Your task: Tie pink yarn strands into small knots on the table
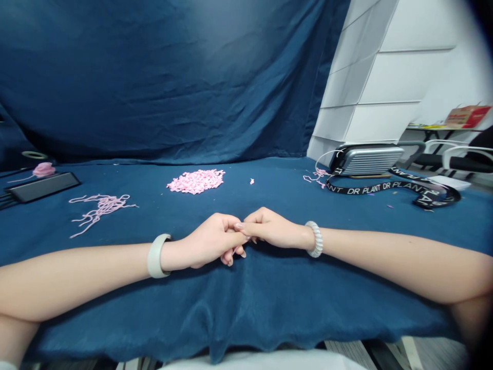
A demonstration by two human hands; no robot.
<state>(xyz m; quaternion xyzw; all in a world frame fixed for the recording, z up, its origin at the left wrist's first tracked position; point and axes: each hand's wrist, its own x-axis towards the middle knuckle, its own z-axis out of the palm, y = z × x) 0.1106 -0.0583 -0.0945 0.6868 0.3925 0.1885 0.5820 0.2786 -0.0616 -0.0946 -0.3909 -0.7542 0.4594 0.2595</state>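
Observation:
My left hand (pixel 214 239) and my right hand (pixel 274 229) meet above the front of the table, fingertips touching. The fingers of both are closed in a pinch. A bit of pink yarn (pixel 234 251) shows under my left fingers; its remainder is hidden. Whatever lies between my right fingertips is too small and covered to make out. Beyond my hands, a pile of small pink knotted pieces (pixel 196 181) rests on the blue cloth (pixel 162 218). One small pink piece (pixel 251 181) lies apart, right of the pile. Loose pink yarn strands (pixel 103 206) are spread out at the left.
A dark flat device (pixel 43 187) with a pink yarn bundle (pixel 44 169) by it sits far left. At the right are a silver ribbed case (pixel 372 160), a black lettered strap (pixel 360 189) and tangled pink yarn (pixel 318 176). A blue curtain (pixel 173 82) hangs behind.

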